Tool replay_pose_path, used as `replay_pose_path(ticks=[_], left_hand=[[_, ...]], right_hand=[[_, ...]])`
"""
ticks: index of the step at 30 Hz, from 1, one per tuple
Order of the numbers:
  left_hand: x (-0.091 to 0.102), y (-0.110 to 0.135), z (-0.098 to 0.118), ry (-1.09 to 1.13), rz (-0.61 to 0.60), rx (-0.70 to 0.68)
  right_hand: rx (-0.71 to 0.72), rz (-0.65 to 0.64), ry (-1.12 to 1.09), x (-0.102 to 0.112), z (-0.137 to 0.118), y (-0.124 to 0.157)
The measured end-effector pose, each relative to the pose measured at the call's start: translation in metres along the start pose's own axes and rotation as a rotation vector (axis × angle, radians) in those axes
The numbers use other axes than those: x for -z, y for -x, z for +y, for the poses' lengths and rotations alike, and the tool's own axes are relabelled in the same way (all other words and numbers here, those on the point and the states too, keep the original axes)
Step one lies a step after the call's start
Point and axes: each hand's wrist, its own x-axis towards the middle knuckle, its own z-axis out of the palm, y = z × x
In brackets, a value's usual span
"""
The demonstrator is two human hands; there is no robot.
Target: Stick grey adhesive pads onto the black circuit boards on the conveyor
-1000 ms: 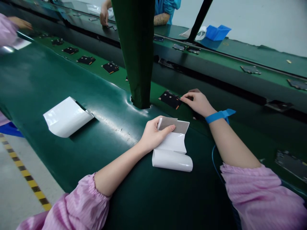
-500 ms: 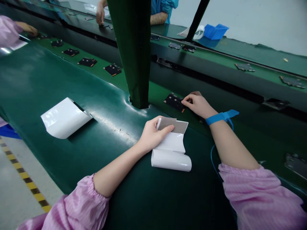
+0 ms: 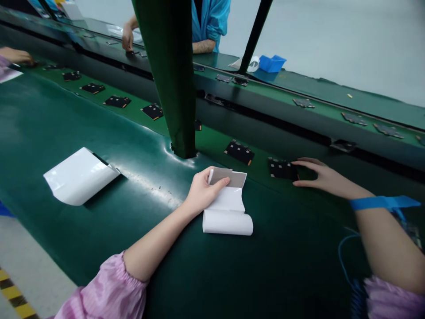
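My left hand (image 3: 201,192) rests on the green mat, its fingers pinched on the grey top of a curled white sticker sheet (image 3: 229,210). My right hand (image 3: 320,176), with a blue wrist strap (image 3: 381,203) on its arm, reaches right along the conveyor belt. Its fingers are spread around the right end of a black circuit board (image 3: 282,169), thumb at the near edge and fingertips at the far edge. Another black board (image 3: 239,152) lies on the belt to the left, untouched.
A dark green post (image 3: 174,79) rises just behind my left hand. A second white sheet (image 3: 78,176) lies on the mat at the left. Several more boards (image 3: 152,111) ride the belt. Another person's hand (image 3: 15,55) and a person in blue (image 3: 209,24) work nearby.
My right hand left the board it was touching and moved right to a second board. That first board stays on the belt. My left hand kept hold of the sheet.
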Motion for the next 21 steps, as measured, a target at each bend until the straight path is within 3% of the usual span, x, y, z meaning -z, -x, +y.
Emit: replay_pose_path(ticks=[4,10,13,15,18,21], left_hand=[[0.0,0.0,0.001,-0.029,0.022,-0.016],[-0.001,0.0,0.001,-0.037,0.026,-0.029],[-0.001,0.0,0.001,-0.026,0.028,-0.025],[-0.001,0.0,0.002,-0.022,0.029,-0.024],[-0.001,-0.001,0.001,-0.021,0.023,-0.029],[0.0,-0.001,-0.001,-0.002,0.012,-0.027]], right_hand=[[-0.049,0.061,0.018,-0.002,0.004,0.011],[-0.051,0.278,0.269,0.041,0.017,0.042],[-0.075,0.258,0.398,0.052,0.008,0.047],[-0.043,0.192,0.407,0.043,-0.008,0.039],[0.066,0.133,0.306,0.009,-0.038,0.015],[0.161,0.198,0.191,-0.029,-0.059,-0.01]])
